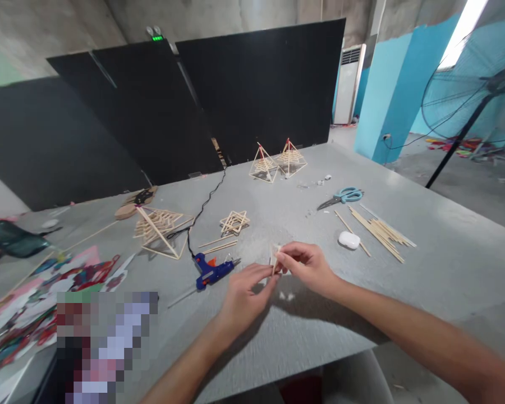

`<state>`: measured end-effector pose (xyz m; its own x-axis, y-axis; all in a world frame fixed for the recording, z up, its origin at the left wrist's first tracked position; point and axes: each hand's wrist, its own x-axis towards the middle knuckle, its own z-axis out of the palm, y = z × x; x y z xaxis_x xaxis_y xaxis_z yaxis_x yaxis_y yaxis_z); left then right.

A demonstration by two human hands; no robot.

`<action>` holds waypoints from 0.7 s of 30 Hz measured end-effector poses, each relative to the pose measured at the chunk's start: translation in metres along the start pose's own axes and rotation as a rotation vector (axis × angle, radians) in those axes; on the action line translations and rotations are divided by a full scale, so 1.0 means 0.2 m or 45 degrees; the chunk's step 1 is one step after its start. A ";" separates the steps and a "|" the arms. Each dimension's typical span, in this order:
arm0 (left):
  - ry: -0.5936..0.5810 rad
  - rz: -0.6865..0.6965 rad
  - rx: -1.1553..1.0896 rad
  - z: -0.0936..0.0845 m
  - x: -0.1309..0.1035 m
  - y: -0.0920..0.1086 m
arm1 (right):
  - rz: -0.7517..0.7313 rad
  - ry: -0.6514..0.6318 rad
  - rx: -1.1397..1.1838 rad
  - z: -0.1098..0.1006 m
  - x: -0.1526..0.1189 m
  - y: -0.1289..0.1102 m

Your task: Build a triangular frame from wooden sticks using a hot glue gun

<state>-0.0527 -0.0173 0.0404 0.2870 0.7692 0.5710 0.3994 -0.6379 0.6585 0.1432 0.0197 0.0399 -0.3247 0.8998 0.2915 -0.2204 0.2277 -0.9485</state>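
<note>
Near the front middle of the table, my left hand (249,292) and my right hand (306,265) meet over some small pale wooden sticks (274,259). Both hands pinch them between thumb and fingers; how the pieces join is partly hidden by the fingertips. Just left of my left hand lies a blue glue gun (210,271) with its nozzle pointing right. Behind it are a few loose sticks (219,247) and a flat star-shaped stick frame (234,223). Small white bits (286,296) lie below my hands.
Stick pyramids (262,164) stand at the back, and another stick frame (162,230) leans at left. On the right are blue-handled scissors (348,194), a white case (349,240) and loose sticks (382,230). Colourful scraps (37,303) cover the left side. A black cord (206,205) crosses the table.
</note>
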 end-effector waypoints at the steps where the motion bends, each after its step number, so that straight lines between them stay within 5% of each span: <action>1: 0.020 -0.006 0.002 0.00 0.00 -0.01 | -0.037 -0.014 -0.050 0.00 0.00 0.00; 8: 0.348 -0.127 -0.045 -0.15 0.07 -0.03 | -0.231 0.220 -0.408 -0.11 0.03 0.06; 12: 0.530 -0.168 -0.257 -0.32 0.13 -0.02 | -0.300 0.175 -0.614 -0.21 0.24 0.00; 16: 0.649 -0.181 -0.614 -0.52 0.17 -0.04 | -0.372 -0.266 -0.950 -0.13 0.62 -0.11; 21: 0.699 -0.170 -1.041 -0.72 0.20 -0.04 | -0.495 -1.044 -1.295 0.32 1.01 -0.10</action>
<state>-0.1698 0.0128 0.1275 -0.2422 0.8435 0.4795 -0.3833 -0.5372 0.7513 0.0232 0.1742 0.1253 -0.9244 0.3187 0.2097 0.2312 0.9052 -0.3565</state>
